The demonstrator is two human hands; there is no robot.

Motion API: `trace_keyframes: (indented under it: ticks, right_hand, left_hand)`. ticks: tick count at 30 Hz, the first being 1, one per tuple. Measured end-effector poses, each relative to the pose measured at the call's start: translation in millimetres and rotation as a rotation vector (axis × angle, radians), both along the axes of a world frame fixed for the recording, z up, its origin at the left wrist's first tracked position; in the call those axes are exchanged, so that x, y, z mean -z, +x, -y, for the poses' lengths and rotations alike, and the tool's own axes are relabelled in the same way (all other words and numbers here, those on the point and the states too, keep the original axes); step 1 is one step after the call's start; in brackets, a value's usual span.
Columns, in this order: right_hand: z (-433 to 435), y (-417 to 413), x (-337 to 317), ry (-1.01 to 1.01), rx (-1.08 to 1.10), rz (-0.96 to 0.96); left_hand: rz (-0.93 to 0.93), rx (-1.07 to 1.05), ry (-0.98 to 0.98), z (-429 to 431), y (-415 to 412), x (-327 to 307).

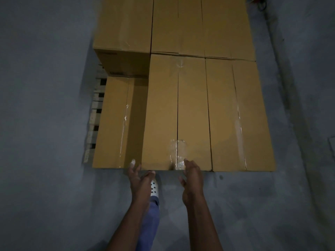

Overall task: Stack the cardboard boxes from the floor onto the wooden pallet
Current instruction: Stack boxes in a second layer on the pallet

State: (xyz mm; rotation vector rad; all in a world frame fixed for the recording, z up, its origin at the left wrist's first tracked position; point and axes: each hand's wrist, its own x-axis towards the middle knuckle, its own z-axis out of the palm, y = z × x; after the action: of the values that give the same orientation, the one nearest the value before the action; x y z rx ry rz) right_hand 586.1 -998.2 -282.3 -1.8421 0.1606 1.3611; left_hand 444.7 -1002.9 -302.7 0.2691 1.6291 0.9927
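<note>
Several tan cardboard boxes stand packed together on a wooden pallet (95,113), whose slats show only at the left edge. The near middle box (163,113) lies on the upper layer, taped along its seam. Left of it a lower box (112,124) sits one layer down. To the right is another upper box (241,115). My left hand (140,178) reaches with spread fingers to the middle box's near left corner. My right hand (191,175) has relaxed fingers at that box's near edge by the tape. Neither hand grips anything.
Grey concrete floor (45,124) surrounds the pallet on the left, right and near sides. My foot in a white perforated shoe (154,187) and a blue trouser leg stand just before the stack. A dark object (261,4) lies at the far right top.
</note>
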Motion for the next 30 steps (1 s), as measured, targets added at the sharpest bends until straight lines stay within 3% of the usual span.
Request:
trace_keyframes:
  ticks: [7,14,19,24,30]
  right_hand:
    - [28,-2,-32,0.006,-0.143,0.037]
    - [110,9,-110,0.1,-0.284,0.104]
    - [211,40,-174,0.152,-0.206,0.132]
    - [325,89,-219,0.134,-0.083,0.224]
    - [439,135,-246,0.056,0.335,0.32]
  left_hand:
    - [-0.084,0.224,-0.003,1,-6,-28]
    - [-0.174,0.469,0.061,40,15,-122]
    - [-0.176,0.75,0.166,107,52,-194]
    - [-0.276,1.089,0.324,165,117,-222]
    - [-0.216,1.593,0.519,240,203,-281]
